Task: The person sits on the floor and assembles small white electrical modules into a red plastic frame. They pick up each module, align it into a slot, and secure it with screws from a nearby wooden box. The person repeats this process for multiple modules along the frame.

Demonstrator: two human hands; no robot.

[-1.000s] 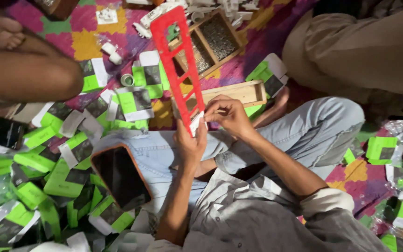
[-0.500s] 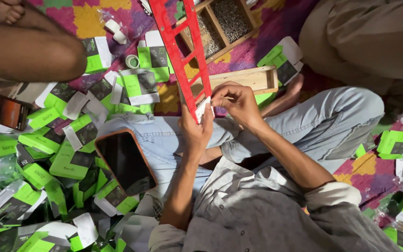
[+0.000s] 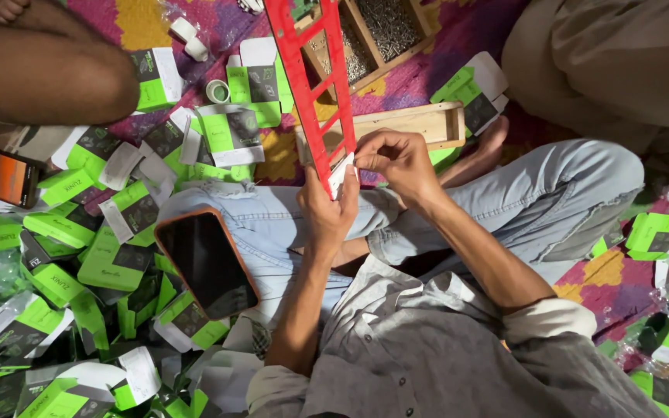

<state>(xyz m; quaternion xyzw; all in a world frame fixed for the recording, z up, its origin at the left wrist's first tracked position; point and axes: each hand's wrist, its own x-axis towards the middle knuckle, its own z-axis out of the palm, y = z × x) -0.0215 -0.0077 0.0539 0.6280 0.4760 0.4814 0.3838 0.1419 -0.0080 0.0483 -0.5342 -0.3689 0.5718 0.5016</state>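
Green cartons (image 3: 110, 263), phone (image 3: 207, 263), wooden tray (image 3: 420, 124) around hands (image 3: 365, 182).

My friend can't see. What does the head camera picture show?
A seated person's left hand and right hand pinch a small white piece against a long red plastic frame. Green and white boxes litter the floor; a phone rests on the person's leg.

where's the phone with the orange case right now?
In the head view, the phone lies screen-up on the person's left thigh, left of the left hand that holds the red frame, with green-and-white boxes piled beside it.
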